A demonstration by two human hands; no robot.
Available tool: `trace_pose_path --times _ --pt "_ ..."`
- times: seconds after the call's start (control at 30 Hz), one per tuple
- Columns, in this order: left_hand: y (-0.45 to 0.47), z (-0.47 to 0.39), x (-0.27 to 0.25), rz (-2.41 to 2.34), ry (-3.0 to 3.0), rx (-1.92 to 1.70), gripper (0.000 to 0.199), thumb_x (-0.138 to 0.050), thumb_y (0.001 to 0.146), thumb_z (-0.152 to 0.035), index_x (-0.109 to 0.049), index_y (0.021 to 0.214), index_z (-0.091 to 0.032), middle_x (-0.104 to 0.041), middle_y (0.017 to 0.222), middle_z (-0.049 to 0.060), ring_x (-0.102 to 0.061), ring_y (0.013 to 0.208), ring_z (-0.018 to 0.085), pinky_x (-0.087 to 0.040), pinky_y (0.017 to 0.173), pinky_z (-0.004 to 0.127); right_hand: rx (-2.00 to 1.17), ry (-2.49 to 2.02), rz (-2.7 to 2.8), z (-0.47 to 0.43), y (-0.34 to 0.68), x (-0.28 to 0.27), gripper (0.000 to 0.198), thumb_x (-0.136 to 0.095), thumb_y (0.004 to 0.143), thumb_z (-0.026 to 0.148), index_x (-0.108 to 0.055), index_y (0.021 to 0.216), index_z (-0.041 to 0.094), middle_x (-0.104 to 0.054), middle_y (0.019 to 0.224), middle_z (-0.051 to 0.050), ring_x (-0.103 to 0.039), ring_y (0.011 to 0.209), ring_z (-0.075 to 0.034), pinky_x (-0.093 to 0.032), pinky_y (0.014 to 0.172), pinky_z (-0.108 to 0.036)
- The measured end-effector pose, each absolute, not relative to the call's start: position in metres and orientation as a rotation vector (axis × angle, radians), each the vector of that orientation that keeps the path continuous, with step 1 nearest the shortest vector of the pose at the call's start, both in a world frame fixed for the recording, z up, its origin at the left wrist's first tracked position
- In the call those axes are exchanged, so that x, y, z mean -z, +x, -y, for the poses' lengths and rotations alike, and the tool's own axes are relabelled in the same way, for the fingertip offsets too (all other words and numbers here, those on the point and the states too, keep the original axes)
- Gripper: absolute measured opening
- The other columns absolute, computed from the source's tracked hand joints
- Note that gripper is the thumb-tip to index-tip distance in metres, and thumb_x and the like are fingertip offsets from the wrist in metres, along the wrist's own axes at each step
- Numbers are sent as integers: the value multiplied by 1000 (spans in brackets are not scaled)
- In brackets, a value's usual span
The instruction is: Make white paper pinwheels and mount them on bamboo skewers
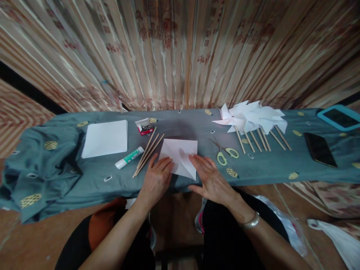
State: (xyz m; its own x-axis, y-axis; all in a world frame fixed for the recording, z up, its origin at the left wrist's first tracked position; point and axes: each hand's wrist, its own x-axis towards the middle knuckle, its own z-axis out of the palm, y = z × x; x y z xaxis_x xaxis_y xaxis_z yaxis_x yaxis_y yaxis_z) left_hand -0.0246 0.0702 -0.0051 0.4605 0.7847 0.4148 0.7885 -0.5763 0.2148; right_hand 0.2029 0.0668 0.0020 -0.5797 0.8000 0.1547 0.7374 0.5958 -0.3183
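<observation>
A white square sheet of paper [180,148] with a diagonal crease lies in front of me near the table's front edge. My left hand [159,174] rests on its left side, fingers stretched over the paper. On the right edge lies my right hand [212,180], fingers extended and thumb apart, a silver bangle on that wrist. Several thin wooden sticks [147,155] are just left of the sheet, beside a green-and-white glue stick [129,157]. Scissors [223,152] with light green handles lie to the right of the paper, blades pointing away.
A stack of white paper [105,138] lies at left, near an opened small red box [144,126]. Several paper pinwheels [253,116] on sticks lie at back right. Farther right are a dark phone [320,149] and a blue-framed tablet [340,117]. A curtain [180,56] hangs behind the cloth-covered table.
</observation>
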Motion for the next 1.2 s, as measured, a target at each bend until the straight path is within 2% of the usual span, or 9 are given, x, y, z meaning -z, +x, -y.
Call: trace_pose_path --times 0.13,0.37,0.47,0.53,0.6,0.73,0.93,1.03,1.2 --pt "-25 -70 11 1522 -2671 566 39 -52 84 -9 -59 122 -15 -66 124 13 -58 118 30 -37 108 56 -340 -1226 2571 -68 192 0 86 -66 82 40 -20 150 12 -45 146 -21 -39 137 -31 -30 112 -53" --pt "-27 -69 15 1484 -2776 568 32 -47 91 -14 -63 118 -16 -67 122 12 -57 120 29 -41 105 53 -382 -1181 2553 -67 189 -5 93 -72 74 47 -27 148 13 -44 146 -21 -39 138 -31 -27 113 -55" --pt "-32 -64 20 1457 -2869 676 35 -45 91 -13 -62 121 -19 -66 125 10 -55 124 27 -41 106 52 -338 -1206 2540 -66 205 -2 70 -69 79 41 -44 139 14 -41 149 -20 -35 139 -31 -26 112 -57" --pt "-35 -59 22 1432 -2940 735 36 -45 91 -12 -61 123 -20 -66 125 10 -54 125 26 -41 106 52 -312 -1210 2514 -65 216 2 44 -60 87 30 -56 128 17 -47 146 -16 -37 138 -30 -26 112 -57" --pt "-35 -54 22 1415 -3006 781 37 -45 91 -12 -61 123 -21 -66 125 10 -54 125 24 -43 104 50 -344 -1189 2479 -64 224 4 29 -50 92 23 -64 117 20 -54 140 -12 -43 134 -27 -31 111 -55" --pt "-35 -49 11 1499 -3062 846 30 -48 91 -15 -65 116 -19 -70 116 10 -61 111 23 -51 90 43 -600 -1188 2350 -64 226 4 28 -45 95 27 -70 108 22 -67 122 -9 -59 113 -23 -48 98 -45" --pt "-33 -50 3 1726 -2995 1111 24 -49 94 -24 -71 97 -17 -73 97 8 -63 90 18 -54 81 33 -910 -1296 2036 -71 220 8 22 -56 91 36 -73 100 25 -74 94 -4 -66 88 -20 -53 82 -36" --pt "-33 -50 7 1840 -2919 1161 21 -51 92 -25 -71 95 -16 -73 93 7 -65 88 18 -54 80 31 -982 -1402 1880 -76 217 15 25 -61 87 37 -73 104 24 -74 93 -4 -67 84 -19 -54 77 -33" --pt "-32 -52 11 1978 -2828 1199 21 -53 91 -28 -69 89 -15 -73 88 8 -67 85 19 -53 78 30 -1084 -1490 1645 -84 208 19 30 -67 80 35 -71 105 21 -76 98 -5 -70 89 -21 -54 81 -34"
